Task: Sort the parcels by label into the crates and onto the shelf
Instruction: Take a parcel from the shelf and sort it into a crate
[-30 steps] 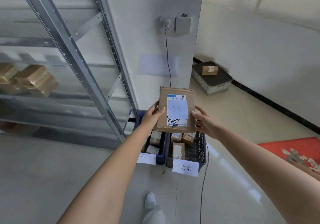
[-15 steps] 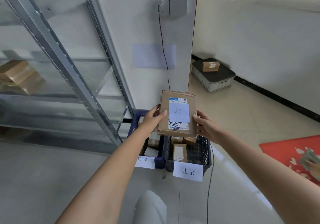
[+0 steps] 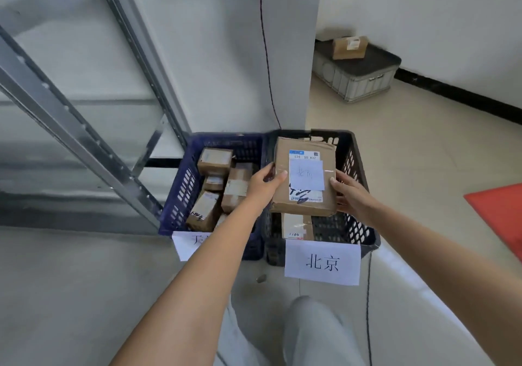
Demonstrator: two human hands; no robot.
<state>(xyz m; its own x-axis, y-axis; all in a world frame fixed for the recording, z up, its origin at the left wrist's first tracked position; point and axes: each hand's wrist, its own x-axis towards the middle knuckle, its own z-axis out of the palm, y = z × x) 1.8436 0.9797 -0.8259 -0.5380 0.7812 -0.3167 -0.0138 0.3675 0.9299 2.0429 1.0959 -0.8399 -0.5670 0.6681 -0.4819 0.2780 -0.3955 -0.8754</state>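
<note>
A flat brown cardboard parcel (image 3: 305, 201) with a white handwritten label hangs over the black crate (image 3: 364, 235), which carries a paper sign reading 北京. My left hand (image 3: 264, 185) grips the parcel's left edge, thumb on top. My right hand (image 3: 348, 193) holds its right edge. Another parcel (image 3: 296, 225) lies in the black crate under it. The blue crate (image 3: 180, 196) to the left holds several small brown parcels (image 3: 237, 185).
A metal shelf frame (image 3: 84, 136) rises at the left beside the blue crate. A grey lidded bin (image 3: 356, 74) with a parcel on top stands by the far wall. A red mat (image 3: 500, 213) lies at the right. A thin cable (image 3: 267, 55) runs down the pillar.
I have stepped closer and looked down. Both hands have lowered the parcel from chest height to just above the black crate.
</note>
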